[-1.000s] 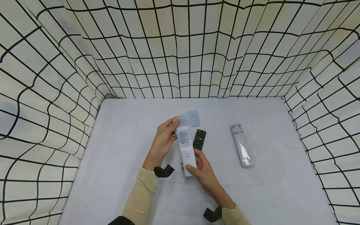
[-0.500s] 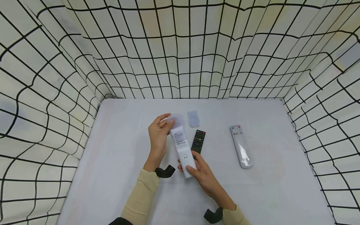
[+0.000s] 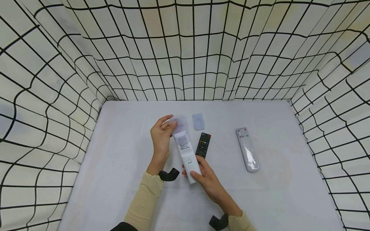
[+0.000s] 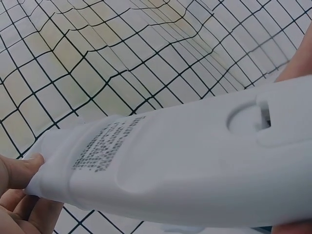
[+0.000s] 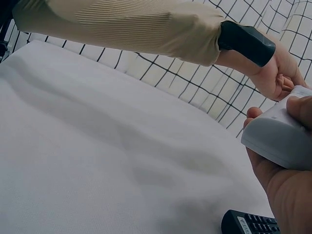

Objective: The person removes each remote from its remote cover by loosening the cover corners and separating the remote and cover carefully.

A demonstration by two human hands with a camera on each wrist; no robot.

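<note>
A white remote control (image 3: 188, 157) is held back side up in the head view, its printed label and battery cover showing. A translucent plastic sleeve (image 3: 180, 123) covers its far part and extends past its end. My left hand (image 3: 161, 138) pinches the sleeve's loose end between thumb and fingers; the left wrist view shows this pinch on the bunched film. Around the near end of the remote curls my right hand (image 3: 209, 181), thumb on top. A black remote (image 3: 203, 145) lies on the table just right of the white one, partly hidden by the right hand.
The white-covered table (image 3: 283, 138) bears a grey remote (image 3: 247, 149) in clear wrap at the right. A small bluish film piece (image 3: 198, 121) lies behind the black remote. Black-gridded white cloth (image 3: 193, 64) walls in the back and sides.
My left hand has moved left with the sleeve end, and the remote's far end has swung left. The sleeve no longer overlaps the small film piece. My right hand keeps its grip.
</note>
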